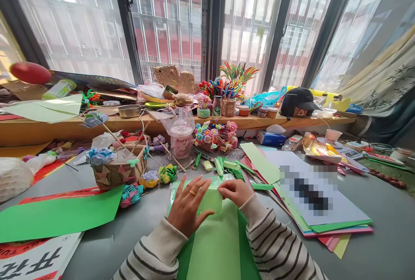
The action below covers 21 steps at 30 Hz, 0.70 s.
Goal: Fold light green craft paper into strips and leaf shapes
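Note:
A small light green piece of paper (210, 201) lies in front of me, over the top end of a longer light green strip (214, 245). My left hand (189, 204) rests on its left side, fingers spread, a ring on one finger. At the paper's upper right corner my right hand (236, 192) has thumb and index finger pinched together on the edge. Beneath both is a darker green sheet (248, 245), with a clear plastic sleeve (173, 193) partly showing behind my left hand. Cut green paper strips (231, 165) are scattered just beyond.
To the right is a stack of coloured paper (324, 202). On the left stand a basket (119, 170) with paper flowers and a large green sheet (58, 213). A plastic cup (181, 141) and small pipe-cleaner flowers (215, 135) sit further back, below a cluttered windowsill (155, 131).

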Each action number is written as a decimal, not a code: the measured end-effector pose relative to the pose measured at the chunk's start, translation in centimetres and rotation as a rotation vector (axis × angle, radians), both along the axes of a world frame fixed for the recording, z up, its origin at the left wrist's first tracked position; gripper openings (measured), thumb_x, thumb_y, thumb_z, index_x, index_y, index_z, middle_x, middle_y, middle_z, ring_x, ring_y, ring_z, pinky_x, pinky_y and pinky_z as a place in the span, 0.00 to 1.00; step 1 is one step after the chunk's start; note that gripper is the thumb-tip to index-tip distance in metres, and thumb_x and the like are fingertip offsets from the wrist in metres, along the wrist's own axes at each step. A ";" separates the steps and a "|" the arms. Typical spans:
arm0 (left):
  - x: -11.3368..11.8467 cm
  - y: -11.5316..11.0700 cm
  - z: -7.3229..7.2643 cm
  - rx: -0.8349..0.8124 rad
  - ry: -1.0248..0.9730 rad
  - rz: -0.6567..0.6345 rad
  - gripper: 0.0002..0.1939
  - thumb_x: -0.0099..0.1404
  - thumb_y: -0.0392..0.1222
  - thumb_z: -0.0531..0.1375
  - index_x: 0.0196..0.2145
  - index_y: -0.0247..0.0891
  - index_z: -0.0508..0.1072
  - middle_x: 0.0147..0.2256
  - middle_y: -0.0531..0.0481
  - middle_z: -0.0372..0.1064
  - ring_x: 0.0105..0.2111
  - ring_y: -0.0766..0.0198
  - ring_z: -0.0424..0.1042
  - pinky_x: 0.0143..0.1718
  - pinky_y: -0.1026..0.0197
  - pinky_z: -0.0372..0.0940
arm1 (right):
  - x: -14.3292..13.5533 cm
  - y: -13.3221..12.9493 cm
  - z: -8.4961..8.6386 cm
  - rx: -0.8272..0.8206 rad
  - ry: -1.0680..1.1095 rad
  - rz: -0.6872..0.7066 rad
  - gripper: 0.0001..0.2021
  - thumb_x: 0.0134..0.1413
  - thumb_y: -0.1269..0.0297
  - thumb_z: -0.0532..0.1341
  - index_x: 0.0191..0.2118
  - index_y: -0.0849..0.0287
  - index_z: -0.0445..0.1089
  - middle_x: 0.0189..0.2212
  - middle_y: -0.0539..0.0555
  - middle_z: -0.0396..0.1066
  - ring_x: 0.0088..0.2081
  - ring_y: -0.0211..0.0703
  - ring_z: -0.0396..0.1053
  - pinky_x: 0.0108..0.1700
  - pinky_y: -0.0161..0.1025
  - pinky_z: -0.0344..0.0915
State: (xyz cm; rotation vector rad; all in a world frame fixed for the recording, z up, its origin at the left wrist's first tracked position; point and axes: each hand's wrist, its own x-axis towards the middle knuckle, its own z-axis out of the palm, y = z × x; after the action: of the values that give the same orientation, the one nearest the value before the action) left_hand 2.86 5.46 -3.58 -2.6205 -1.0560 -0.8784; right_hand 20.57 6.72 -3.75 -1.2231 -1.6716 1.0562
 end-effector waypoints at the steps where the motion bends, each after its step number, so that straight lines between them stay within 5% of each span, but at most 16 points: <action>1: 0.2 -0.3 0.2 -0.004 0.059 -0.021 0.32 0.49 0.51 0.53 0.50 0.38 0.51 0.45 0.45 0.59 0.47 0.54 0.54 0.49 0.44 0.38 | -0.1 -0.1 0.0 0.006 0.002 0.002 0.09 0.38 0.64 0.56 0.23 0.64 0.68 0.16 0.51 0.64 0.20 0.36 0.63 0.24 0.34 0.61; 9: 1.2 -1.0 -0.1 -0.063 0.211 0.023 0.35 0.46 0.39 0.53 0.52 0.37 0.45 0.40 0.43 0.60 0.40 0.54 0.58 0.44 0.49 0.47 | -0.6 -0.2 -0.4 0.031 0.014 0.044 0.10 0.39 0.62 0.55 0.25 0.63 0.69 0.18 0.51 0.66 0.22 0.36 0.63 0.26 0.34 0.61; 21: 0.5 -0.5 -1.8 0.127 0.210 0.193 0.32 0.47 0.51 0.51 0.49 0.37 0.54 0.39 0.42 0.61 0.39 0.53 0.58 0.41 0.55 0.48 | -0.2 0.0 0.0 0.001 0.088 0.043 0.10 0.37 0.61 0.56 0.22 0.64 0.67 0.16 0.51 0.66 0.20 0.34 0.63 0.25 0.32 0.61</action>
State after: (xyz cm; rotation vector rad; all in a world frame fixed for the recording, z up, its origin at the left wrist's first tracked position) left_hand 3.31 4.92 -5.35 -2.3959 -1.1325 -0.5931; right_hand 20.33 6.74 -3.77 -1.1279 -1.6375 1.1191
